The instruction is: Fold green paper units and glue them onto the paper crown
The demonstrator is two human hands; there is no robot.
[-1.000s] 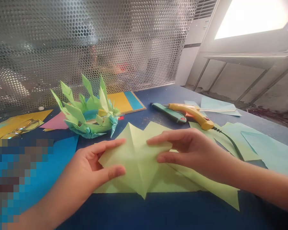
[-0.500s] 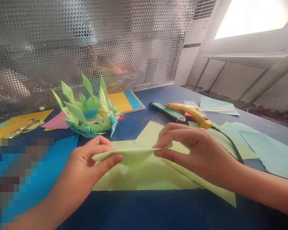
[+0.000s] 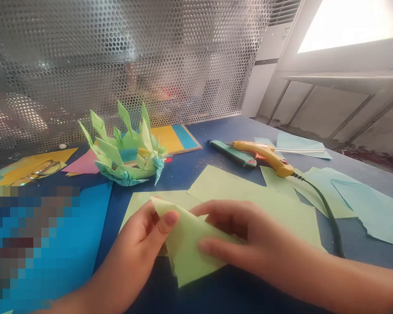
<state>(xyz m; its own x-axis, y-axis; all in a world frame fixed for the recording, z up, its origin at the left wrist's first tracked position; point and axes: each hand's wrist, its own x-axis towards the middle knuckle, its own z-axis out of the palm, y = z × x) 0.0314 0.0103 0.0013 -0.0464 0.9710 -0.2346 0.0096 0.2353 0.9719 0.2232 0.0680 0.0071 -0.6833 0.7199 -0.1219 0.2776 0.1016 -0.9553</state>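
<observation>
A light green sheet of paper (image 3: 186, 248), folded over into a pointed shape, is held between both hands above the blue table. My left hand (image 3: 147, 235) pinches it near its upper left corner, thumb on the front face. On the other side my right hand (image 3: 236, 240) grips it, the thumb pressed to its face and the fingers behind, partly hidden. More flat light green sheets (image 3: 258, 192) lie under and beyond my hands. Behind them stands a folded-paper crown (image 3: 127, 152) with upright green points and blue-green folded pieces on its lower rim.
To the right lie a yellow glue gun (image 3: 265, 155) with a dark cord, a green utility knife (image 3: 232, 152) and pale blue-green sheets (image 3: 373, 205). At left are a blue sheet (image 3: 94, 222) and glasses (image 3: 39, 170). A perforated metal screen (image 3: 183, 56) borders the back.
The paper in my hands has been lifted off the other sheets, brought nearer and turned, its folded face now showing. My right hand has moved down and left. The view has shifted slightly.
</observation>
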